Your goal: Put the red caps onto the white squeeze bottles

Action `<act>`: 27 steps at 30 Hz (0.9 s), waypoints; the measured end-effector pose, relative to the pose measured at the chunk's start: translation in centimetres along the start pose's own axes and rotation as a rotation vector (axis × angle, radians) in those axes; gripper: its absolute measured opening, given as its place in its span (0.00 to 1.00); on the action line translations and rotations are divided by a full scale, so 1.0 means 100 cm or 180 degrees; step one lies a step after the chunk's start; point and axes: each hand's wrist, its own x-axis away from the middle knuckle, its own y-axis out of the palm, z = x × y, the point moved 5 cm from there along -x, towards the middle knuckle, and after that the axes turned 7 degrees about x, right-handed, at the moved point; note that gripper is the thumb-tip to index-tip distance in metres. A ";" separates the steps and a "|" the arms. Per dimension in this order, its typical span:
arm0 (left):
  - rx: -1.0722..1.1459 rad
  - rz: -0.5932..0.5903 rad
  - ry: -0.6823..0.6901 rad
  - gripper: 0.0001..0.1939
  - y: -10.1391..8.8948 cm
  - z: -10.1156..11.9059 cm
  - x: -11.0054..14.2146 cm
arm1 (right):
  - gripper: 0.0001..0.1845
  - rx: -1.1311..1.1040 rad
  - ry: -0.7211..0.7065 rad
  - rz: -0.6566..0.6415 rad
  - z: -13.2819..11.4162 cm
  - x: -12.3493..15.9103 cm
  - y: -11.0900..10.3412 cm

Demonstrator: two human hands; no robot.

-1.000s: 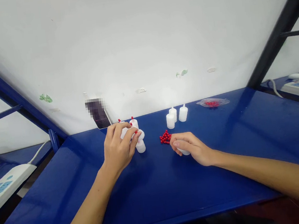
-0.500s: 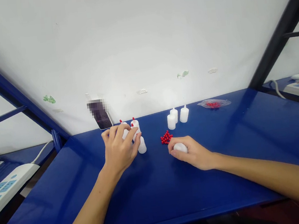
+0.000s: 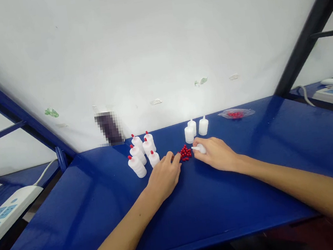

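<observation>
White wall point(image 3: 157, 41) backed a blue table point(image 3: 212, 208). Six red-tipped bottles point(image 3: 138, 155) stood left; the left hand point(image 3: 164, 175) curled at the cap pile point(image 3: 185, 151), whether pinching any I couldn't tell. The right hand point(image 3: 218, 155) clasped one bottle point(image 3: 201, 148), three white bottles point(image 3: 193, 129) behind, one bag point(image 3: 237, 114) beyond. Tabletop stretched toward the front edge point(image 3: 210, 242).

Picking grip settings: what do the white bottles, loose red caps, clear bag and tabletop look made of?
White bottles: likely plastic, satin; milky, even walls.
Red caps: plastic or rubber, perhaps; solid red, finish too small to judge.
Clear bag: probably thin plastic film, glossy; see-through, crinkled.
Tabletop: probably painted, semi-gloss; even blue, soft reflections; base material hidden.
</observation>
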 end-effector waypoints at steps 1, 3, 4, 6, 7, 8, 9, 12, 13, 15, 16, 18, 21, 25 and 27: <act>-0.0009 -0.0065 -0.0022 0.14 0.001 0.001 -0.001 | 0.10 -0.0012 -0.0026 0.0012 -0.001 0.001 0.000; 0.0029 -0.0140 -0.0123 0.13 0.002 0.000 -0.004 | 0.10 -0.0054 -0.0087 0.0036 -0.004 0.002 -0.001; 0.0078 -0.0154 -0.0189 0.12 0.003 -0.001 -0.006 | 0.10 -0.0073 -0.0133 0.0036 -0.005 0.002 -0.001; 0.0219 -0.0134 -0.0303 0.12 0.004 -0.004 -0.008 | 0.12 -0.0100 -0.0241 0.0034 -0.008 0.003 -0.002; 0.0296 -0.0113 -0.0343 0.11 0.005 -0.005 -0.010 | 0.12 -0.0108 -0.0292 0.0037 -0.009 0.004 -0.002; 0.0361 -0.0091 -0.0369 0.11 0.006 -0.007 -0.010 | 0.13 -0.0111 -0.0335 0.0042 -0.010 0.004 -0.002; 0.0404 -0.0074 -0.0387 0.11 0.006 -0.008 -0.011 | 0.14 -0.0108 -0.0370 0.0044 -0.010 0.005 -0.003; 0.0430 -0.0064 -0.0410 0.11 0.007 -0.010 -0.012 | 0.14 -0.0040 -0.0463 0.0002 -0.013 0.007 -0.002; 0.0439 -0.0065 -0.0408 0.10 0.007 -0.010 -0.012 | 0.14 0.0009 -0.0479 -0.0030 -0.014 0.007 -0.002; 0.0541 -0.0014 -0.0375 0.09 0.006 -0.009 -0.011 | 0.13 0.0135 -0.0474 -0.0096 -0.016 0.008 -0.001; 0.0650 0.0053 -0.0341 0.08 0.004 -0.009 -0.011 | 0.13 0.0199 -0.0469 -0.0121 -0.017 0.008 0.000; 0.0985 0.0271 -0.0261 0.07 -0.001 -0.006 -0.009 | 0.11 0.0292 -0.0483 -0.0147 -0.020 0.009 -0.002; 0.1653 0.0728 -0.0227 0.04 -0.011 -0.002 -0.006 | 0.12 0.0243 -0.0596 -0.0187 -0.023 0.012 -0.004; 0.2430 0.1081 -0.0326 0.05 -0.020 0.003 0.000 | 0.15 -0.0023 -0.0882 -0.0196 -0.024 0.015 -0.006; 0.2709 0.1074 -0.0348 0.05 -0.021 0.005 0.002 | 0.18 -0.0212 -0.1031 -0.0135 -0.024 0.017 -0.006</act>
